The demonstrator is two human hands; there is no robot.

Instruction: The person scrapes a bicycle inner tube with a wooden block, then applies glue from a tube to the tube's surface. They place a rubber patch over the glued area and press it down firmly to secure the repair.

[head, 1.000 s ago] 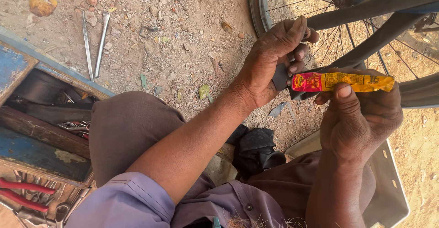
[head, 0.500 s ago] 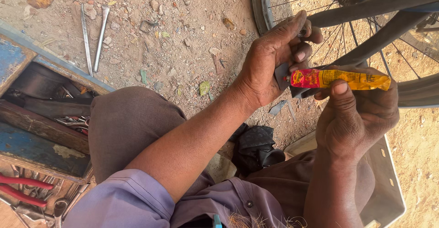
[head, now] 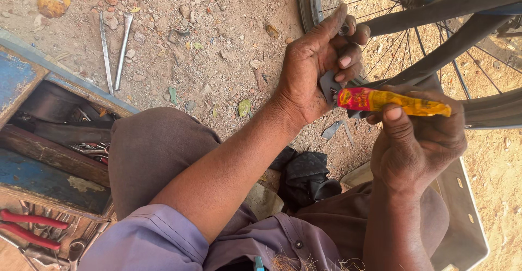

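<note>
My right hand [head: 416, 140] grips a red and yellow glue tube [head: 391, 101], held level with its red end pointing left. My left hand [head: 321, 67] pinches a small dark rubber patch [head: 328, 84] right at the tube's nozzle. Both hands hover over sandy ground beside a bicycle wheel [head: 435, 48] whose black inner tube [head: 451, 4] hangs out across the spokes. My bent knee in brown trousers [head: 152, 157] lies below my left forearm.
A blue wooden toolbox [head: 49, 157] sits at the left, with red-handled pliers [head: 30, 227] and other tools inside. Two metal tyre levers [head: 114, 48] lie on the ground beyond it. A metal tray [head: 462, 216] stands at the lower right. A black rubber piece [head: 304, 176] rests between my legs.
Both hands have shifted slightly with the view; the tube stays against the patch, and my left fingers have curled a little tighter around it.
</note>
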